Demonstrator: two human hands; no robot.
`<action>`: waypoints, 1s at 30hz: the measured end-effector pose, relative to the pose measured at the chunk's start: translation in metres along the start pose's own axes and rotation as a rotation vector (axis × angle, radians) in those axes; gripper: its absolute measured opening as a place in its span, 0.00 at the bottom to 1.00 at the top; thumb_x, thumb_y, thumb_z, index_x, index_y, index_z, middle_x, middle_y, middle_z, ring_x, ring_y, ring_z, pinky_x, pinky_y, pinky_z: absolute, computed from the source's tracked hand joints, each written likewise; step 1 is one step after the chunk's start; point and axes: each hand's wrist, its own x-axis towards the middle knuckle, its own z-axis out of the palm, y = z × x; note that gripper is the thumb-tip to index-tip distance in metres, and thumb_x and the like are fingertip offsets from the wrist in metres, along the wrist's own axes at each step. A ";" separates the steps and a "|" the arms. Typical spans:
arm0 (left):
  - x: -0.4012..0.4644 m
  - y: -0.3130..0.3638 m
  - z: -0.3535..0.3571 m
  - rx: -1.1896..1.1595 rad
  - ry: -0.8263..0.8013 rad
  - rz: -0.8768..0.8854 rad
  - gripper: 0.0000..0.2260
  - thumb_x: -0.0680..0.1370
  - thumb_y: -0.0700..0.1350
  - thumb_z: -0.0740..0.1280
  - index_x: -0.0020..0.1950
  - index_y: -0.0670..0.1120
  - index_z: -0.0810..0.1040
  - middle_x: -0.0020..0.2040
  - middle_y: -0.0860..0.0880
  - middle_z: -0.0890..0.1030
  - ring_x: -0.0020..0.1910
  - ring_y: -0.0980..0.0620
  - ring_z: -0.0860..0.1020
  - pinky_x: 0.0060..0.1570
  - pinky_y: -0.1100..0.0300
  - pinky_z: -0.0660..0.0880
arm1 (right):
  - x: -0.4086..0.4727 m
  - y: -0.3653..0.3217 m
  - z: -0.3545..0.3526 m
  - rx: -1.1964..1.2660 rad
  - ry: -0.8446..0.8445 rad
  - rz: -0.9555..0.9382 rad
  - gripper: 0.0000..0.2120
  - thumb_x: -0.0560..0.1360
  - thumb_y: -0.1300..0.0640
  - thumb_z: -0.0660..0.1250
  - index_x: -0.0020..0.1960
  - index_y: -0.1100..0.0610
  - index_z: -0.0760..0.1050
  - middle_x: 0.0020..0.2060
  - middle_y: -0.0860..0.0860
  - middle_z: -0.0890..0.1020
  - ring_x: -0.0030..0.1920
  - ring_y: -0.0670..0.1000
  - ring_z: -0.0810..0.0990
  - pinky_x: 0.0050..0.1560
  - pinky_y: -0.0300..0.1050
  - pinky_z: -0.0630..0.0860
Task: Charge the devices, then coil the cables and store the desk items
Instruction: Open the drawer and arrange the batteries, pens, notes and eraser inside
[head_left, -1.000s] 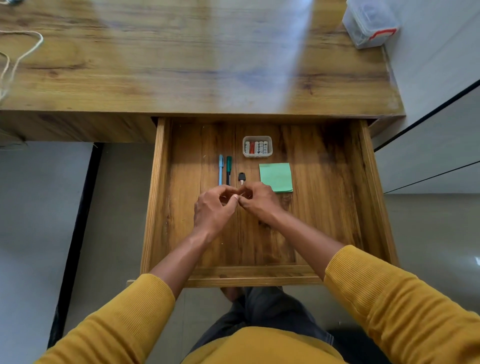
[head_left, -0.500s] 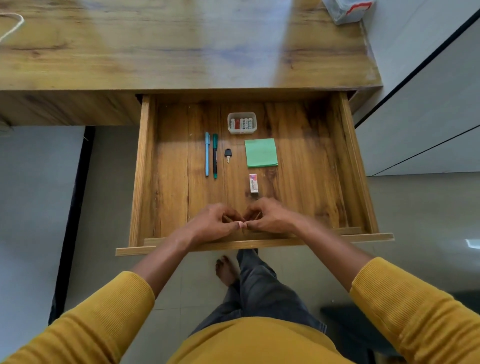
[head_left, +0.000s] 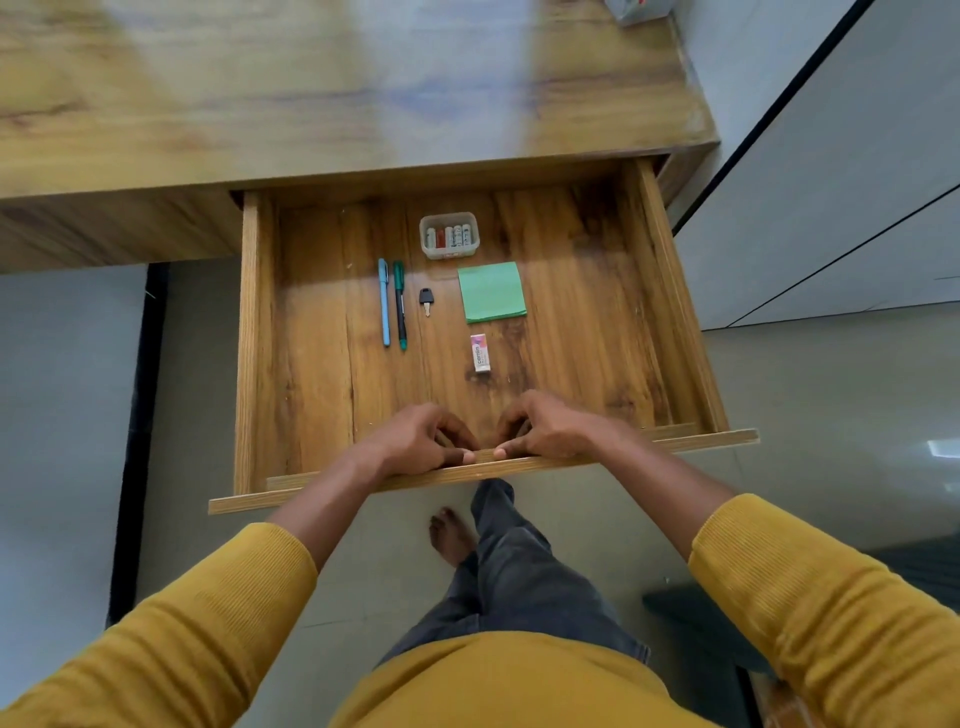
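Head view, looking straight down: a wooden bench (head_left: 337, 93) with a glossy, streaky grain carries an open drawer (head_left: 675, 312) of the same warm oak-toned board, its base ribbed with dark grain lines. Both hands sit side by side at the drawer's front rail. The left hand (head_left: 415, 441) has its fingers curled over the rail's inner edge with the thumb laid along the top, grasping the rail; the right hand (head_left: 550, 428) mirrors it, fingers hooked inside and thumb on the rail, the two thumb tips nearly meeting.

Inside the drawer the desk items lie in a loose group toward the back. A small translucent plastic tray (head_left: 449, 236), rounded at the corners, holds a row of cylindrical batteries. Below it to the left, a slim light-blue pen (head_left: 384, 301) and a dark green pen (head_left: 399, 304) lie parallel, just beside each other. A short key (head_left: 426, 300) with a black head lies near them. A square pad of green sticky notes (head_left: 492, 292) lies to the right, and a small white rectangular eraser (head_left: 480, 353) in a printed sleeve lies just below it.

Mustard ribbed-knit sleeves cover both forearms. Underneath is a pale tiled floor (head_left: 67, 415); grey wall panels with dark seams stand on the right.
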 end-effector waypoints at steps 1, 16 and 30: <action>0.000 -0.001 0.000 0.000 0.002 -0.004 0.06 0.79 0.53 0.76 0.55 0.59 0.85 0.54 0.59 0.85 0.55 0.56 0.82 0.60 0.50 0.82 | 0.001 0.000 0.000 -0.005 -0.005 0.002 0.08 0.77 0.46 0.76 0.52 0.49 0.85 0.49 0.45 0.86 0.52 0.47 0.83 0.57 0.50 0.81; 0.022 0.013 -0.033 0.081 0.146 -0.013 0.10 0.80 0.59 0.72 0.57 0.55 0.86 0.54 0.56 0.85 0.55 0.55 0.81 0.59 0.48 0.82 | 0.032 -0.017 -0.041 -0.088 0.018 0.002 0.08 0.77 0.47 0.75 0.54 0.47 0.85 0.50 0.43 0.86 0.53 0.46 0.82 0.55 0.47 0.80; 0.012 0.028 -0.064 0.208 0.244 0.011 0.33 0.64 0.74 0.77 0.62 0.57 0.83 0.57 0.56 0.84 0.54 0.56 0.82 0.54 0.53 0.84 | 0.010 -0.028 -0.081 -0.172 0.206 -0.118 0.25 0.75 0.35 0.74 0.66 0.47 0.79 0.60 0.46 0.80 0.59 0.48 0.79 0.56 0.46 0.79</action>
